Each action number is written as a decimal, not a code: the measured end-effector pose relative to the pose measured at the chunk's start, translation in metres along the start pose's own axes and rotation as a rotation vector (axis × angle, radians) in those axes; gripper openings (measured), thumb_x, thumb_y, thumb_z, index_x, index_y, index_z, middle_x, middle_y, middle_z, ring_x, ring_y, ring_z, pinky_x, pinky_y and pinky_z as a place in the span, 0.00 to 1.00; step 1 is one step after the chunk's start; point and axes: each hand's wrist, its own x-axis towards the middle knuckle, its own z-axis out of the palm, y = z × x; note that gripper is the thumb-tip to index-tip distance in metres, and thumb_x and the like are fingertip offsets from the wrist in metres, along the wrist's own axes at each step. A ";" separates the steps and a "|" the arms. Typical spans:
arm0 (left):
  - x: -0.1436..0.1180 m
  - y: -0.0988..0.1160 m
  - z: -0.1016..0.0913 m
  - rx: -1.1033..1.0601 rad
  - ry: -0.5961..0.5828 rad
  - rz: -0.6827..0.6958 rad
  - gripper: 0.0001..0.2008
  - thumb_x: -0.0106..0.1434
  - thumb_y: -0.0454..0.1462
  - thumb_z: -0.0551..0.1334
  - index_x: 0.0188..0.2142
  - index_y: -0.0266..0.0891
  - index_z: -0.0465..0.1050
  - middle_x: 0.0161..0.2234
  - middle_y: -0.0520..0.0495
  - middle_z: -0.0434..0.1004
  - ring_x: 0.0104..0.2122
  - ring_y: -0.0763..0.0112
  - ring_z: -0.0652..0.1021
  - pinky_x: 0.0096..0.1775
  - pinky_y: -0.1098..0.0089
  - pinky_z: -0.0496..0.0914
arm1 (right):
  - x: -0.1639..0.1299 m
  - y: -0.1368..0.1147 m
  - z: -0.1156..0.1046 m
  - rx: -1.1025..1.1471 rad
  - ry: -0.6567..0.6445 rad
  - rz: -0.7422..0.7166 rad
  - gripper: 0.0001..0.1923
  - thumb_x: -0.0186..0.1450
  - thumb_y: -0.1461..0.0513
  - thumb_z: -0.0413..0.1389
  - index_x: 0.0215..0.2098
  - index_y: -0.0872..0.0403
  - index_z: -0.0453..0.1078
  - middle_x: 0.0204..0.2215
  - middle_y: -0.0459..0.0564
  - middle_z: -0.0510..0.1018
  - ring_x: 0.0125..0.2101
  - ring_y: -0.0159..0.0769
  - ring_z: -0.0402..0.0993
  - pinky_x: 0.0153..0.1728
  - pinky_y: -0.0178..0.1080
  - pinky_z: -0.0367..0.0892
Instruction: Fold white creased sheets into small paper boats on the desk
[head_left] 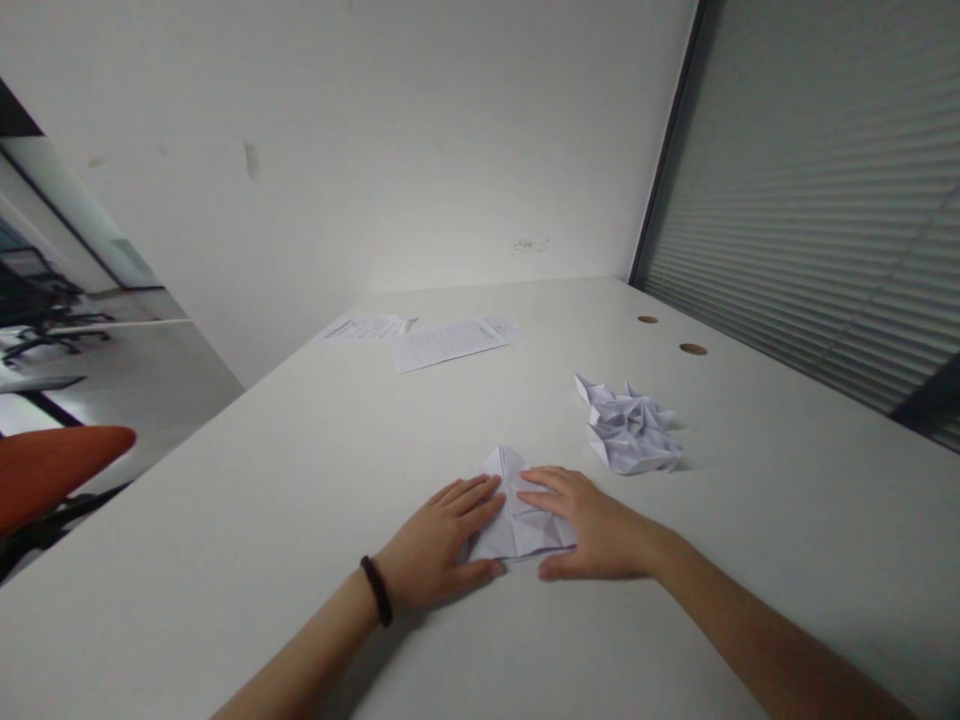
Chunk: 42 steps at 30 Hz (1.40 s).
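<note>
Both my hands lie flat, fingers spread, on the folded paper [517, 515] near the worktop's [300, 470] front edge: left hand [435, 545] on its left half, right hand [592, 525] on its right. I'd press evenly outward so the creases set sharp.

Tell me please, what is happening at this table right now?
A person presses a folded white paper flat on the white table with both hands. The left hand lies on its left side, the right hand on its right side, fingers spread flat. To the right, a little farther off, lies a pile of folded paper pieces. Printed sheets lie at the far end of the table.
</note>
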 end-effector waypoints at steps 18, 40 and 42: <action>0.001 -0.006 -0.010 -0.099 0.333 -0.234 0.12 0.63 0.39 0.52 0.42 0.44 0.72 0.35 0.50 0.77 0.33 0.69 0.76 0.36 0.70 0.69 | 0.007 0.009 -0.008 0.075 0.305 0.087 0.09 0.62 0.62 0.52 0.35 0.53 0.74 0.33 0.49 0.79 0.35 0.36 0.74 0.38 0.38 0.66; 0.002 -0.008 -0.007 -0.102 0.262 -0.351 0.13 0.62 0.38 0.52 0.45 0.43 0.69 0.38 0.48 0.76 0.36 0.67 0.76 0.40 0.67 0.69 | 0.009 0.015 0.002 0.087 0.284 0.117 0.10 0.62 0.63 0.52 0.39 0.54 0.73 0.37 0.51 0.78 0.38 0.38 0.72 0.41 0.41 0.65; 0.001 -0.011 -0.005 -0.091 0.290 -0.350 0.13 0.61 0.37 0.53 0.46 0.43 0.68 0.42 0.48 0.75 0.40 0.66 0.75 0.43 0.66 0.68 | 0.009 0.018 0.004 0.076 0.301 0.146 0.12 0.60 0.65 0.53 0.42 0.55 0.71 0.39 0.52 0.77 0.40 0.38 0.71 0.43 0.42 0.65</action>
